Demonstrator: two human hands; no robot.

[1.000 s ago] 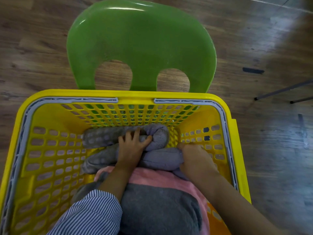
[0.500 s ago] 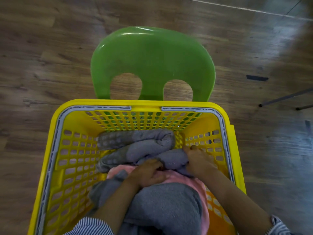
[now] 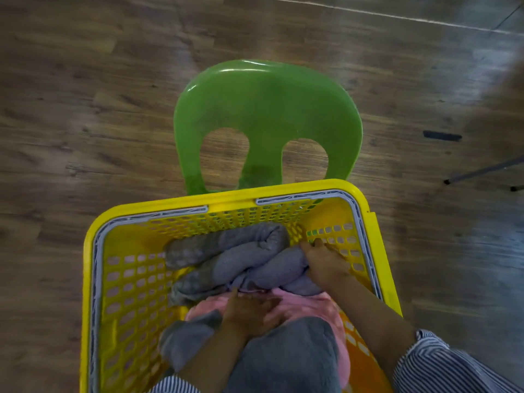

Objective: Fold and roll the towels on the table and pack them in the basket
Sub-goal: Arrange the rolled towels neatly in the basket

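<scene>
A yellow perforated basket (image 3: 124, 282) holds several rolled towels. Two lavender-grey rolls (image 3: 226, 251) lie against its far wall. Nearer me are a pink towel (image 3: 309, 306) and a dark grey towel (image 3: 286, 355). My left hand (image 3: 249, 313) lies flat with fingers spread on the pink towel, pressing it down. My right hand (image 3: 326, 262) is wedged between the right end of the lavender rolls and the basket's right wall, fingers curled against the cloth; whether it grips the roll is hidden.
A green plastic chair back (image 3: 266, 117) stands just beyond the basket's far rim. Wooden floor (image 3: 85, 109) surrounds everything. Thin dark metal legs (image 3: 482, 171) cross the floor at the right. The basket's left half shows bare yellow mesh.
My left hand has drawn back from the lavender rolls onto the pink towel and flattened. The right hand stays at the rolls' right end. The view has tilted, showing more floor.
</scene>
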